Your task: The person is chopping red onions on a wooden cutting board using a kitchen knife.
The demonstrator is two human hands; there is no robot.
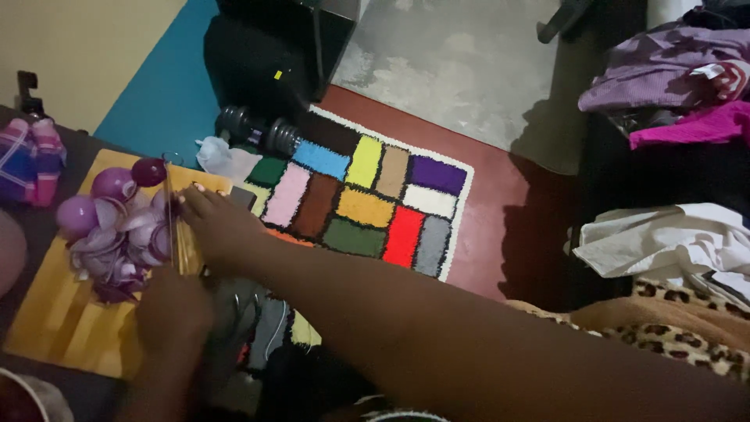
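Note:
A yellow wooden cutting board (62,320) lies at the left on a dark surface. On it sits a heap of sliced purple onion (117,250), with whole peeled onions (113,184) at its far side. A knife blade (172,227) stands on edge against the heap. My left hand (172,312) is closed at the near end of the blade, seemingly on the handle, which is hidden. My right hand (219,230) lies flat on the board beside the blade, fingertips touching it.
A pink and purple plaid bundle (31,160) lies at the far left. On the floor are a patchwork rug (367,207), a dumbbell (258,133) and a black box (273,55). Clothes (672,78) are piled at the right. Leopard-print fabric (672,328) lies under my arm.

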